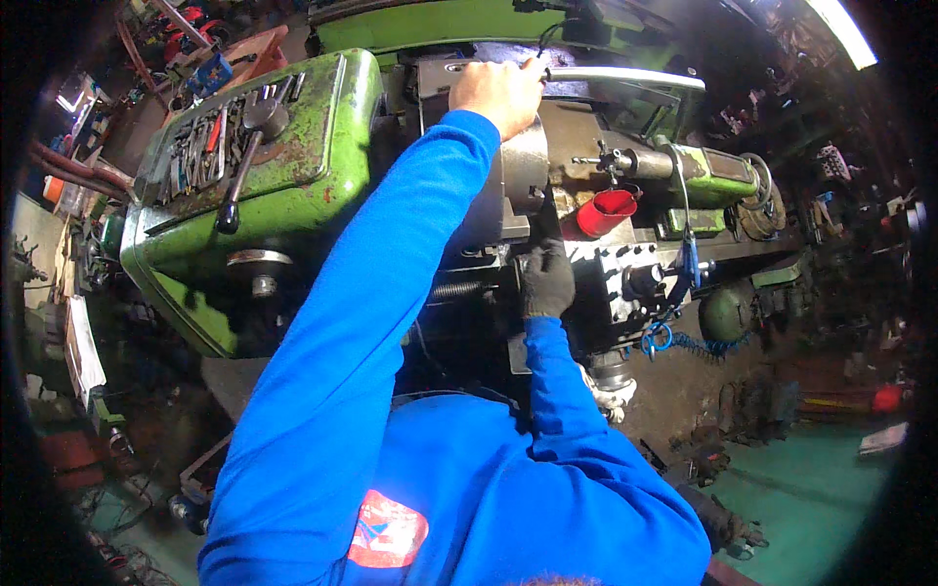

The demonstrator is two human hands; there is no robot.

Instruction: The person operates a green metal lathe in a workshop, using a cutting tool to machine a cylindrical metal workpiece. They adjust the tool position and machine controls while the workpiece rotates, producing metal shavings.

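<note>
My left hand [496, 93], bare, reaches over the top of the metal lathe chuck [525, 171]. Its fingers are curled beside the near end of a silver-edged guard [625, 75]; whatever they grip is hidden. In a dark glove, my right hand [547, 278] is just below the chuck's right face, beside the tool post [630, 280]. A dark shape extends up from the glove toward the chuck; I cannot tell fingers from a tool there. To the right, a drill bit [586, 159] sits in a drill chuck on the tailstock [718, 176].
A red cup [606, 212] stands between chuck and tool post. Wrenches and other hand tools [210, 146] cover part of the green headstock [332, 186], where a black-knobbed lever [228, 215] projects. A blue air gun [692, 262] with a coiled hose hangs at the right.
</note>
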